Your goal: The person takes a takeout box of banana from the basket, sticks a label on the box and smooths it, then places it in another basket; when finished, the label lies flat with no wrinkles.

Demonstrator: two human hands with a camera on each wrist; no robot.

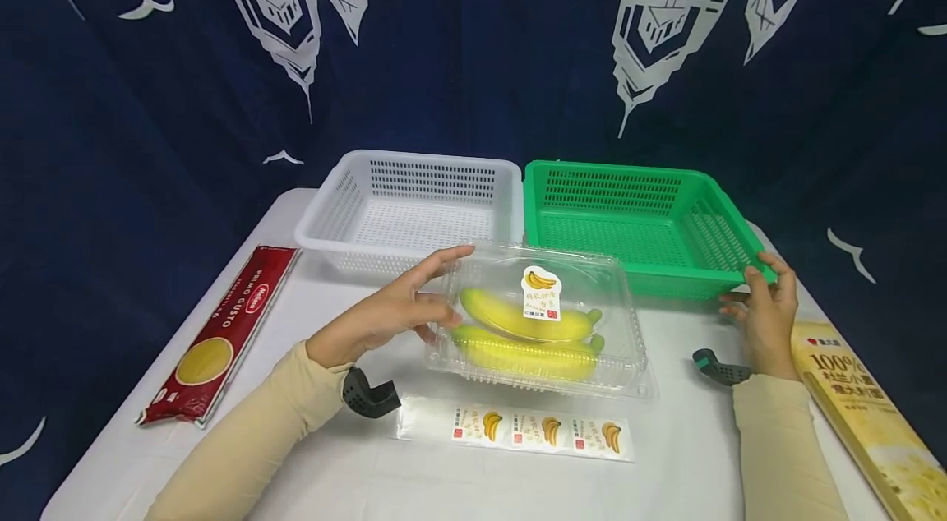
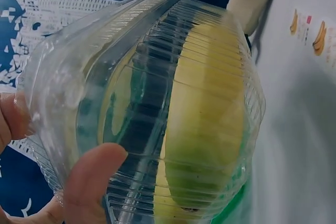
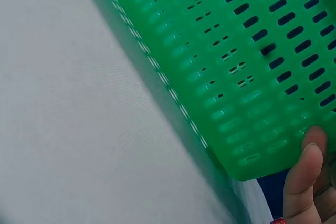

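Observation:
My left hand (image 1: 392,314) holds a clear plastic clamshell box (image 1: 623,340) by its left side, thumb at the near side and fingers at the far side. Two yellow bananas (image 1: 527,353) with green ends lie inside, and a white banana sticker (image 1: 542,293) is on the lid. In the left wrist view the thumb (image 2: 94,177) presses on the ribbed plastic box (image 2: 210,93). At the right, my right hand (image 1: 771,324) grips the near right corner of a green basket (image 1: 651,278); the right wrist view shows its thumb (image 3: 304,177) at that corner.
A white basket (image 1: 348,246) stands left of the green one. A strip of banana stickers (image 1: 518,431) lies in front of the box. A red pasta pack (image 1: 222,332) lies at the left, a yellow pack (image 1: 866,406) at the right edge. A dark blue curtain (image 1: 473,77) hangs behind.

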